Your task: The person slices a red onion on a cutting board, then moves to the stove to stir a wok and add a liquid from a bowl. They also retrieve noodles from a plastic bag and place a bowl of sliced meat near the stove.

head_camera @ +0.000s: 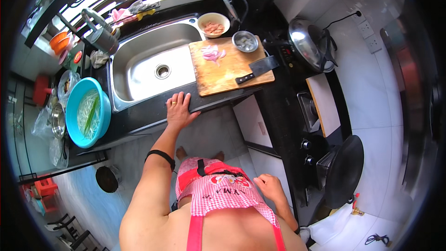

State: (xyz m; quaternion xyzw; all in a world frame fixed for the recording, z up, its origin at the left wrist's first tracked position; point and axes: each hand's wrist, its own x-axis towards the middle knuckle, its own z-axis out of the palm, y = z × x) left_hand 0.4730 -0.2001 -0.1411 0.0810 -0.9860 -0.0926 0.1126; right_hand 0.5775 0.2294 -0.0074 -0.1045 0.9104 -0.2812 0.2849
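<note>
My left hand (178, 109) rests palm down on the black counter edge (146, 120) in front of the steel sink (146, 76), fingers a little apart and holding nothing. Beside my checked apron (217, 195) is my right hand (269, 186), its fingers curled and its palm hidden. Right of the sink lies a wooden cutting board (216, 80) with sliced pink onion or shallot (212, 54) on it. A cleaver (263, 66) lies flat there, its black handle towards the sink. At the board's back edge is a small metal bowl (245, 41) with pale greyish pieces.
A cream bowl of raw meat (213, 25) stands behind the board. Left of the sink is a blue basin (87, 111) with pale shreds and green stalks. A lidded pan (310, 45) sits at the right, with a black wok (345, 174) nearer by the stove knobs (308, 160).
</note>
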